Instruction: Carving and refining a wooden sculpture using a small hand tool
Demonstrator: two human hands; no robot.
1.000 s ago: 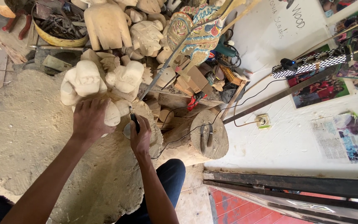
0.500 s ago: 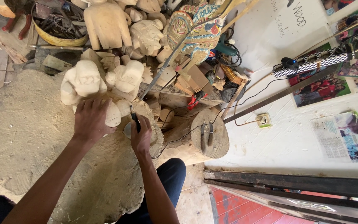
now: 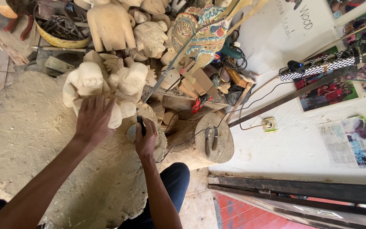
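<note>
My left hand (image 3: 92,118) lies flat on a pale carved wooden figure (image 3: 102,87) that stands at the far edge of a sawdust-covered work surface (image 3: 34,144). My right hand (image 3: 145,140) grips a small black-handled power tool (image 3: 140,125) with a round grey disc, held against the lower right side of the carving. A black cord runs from the tool off to the right.
More unfinished wooden carvings (image 3: 151,36) and a painted carving (image 3: 204,32) are piled behind. A yellow basin of tools (image 3: 62,29) sits at the back left. A round log stump (image 3: 214,142) with two tools on it stands to the right, by a white wall.
</note>
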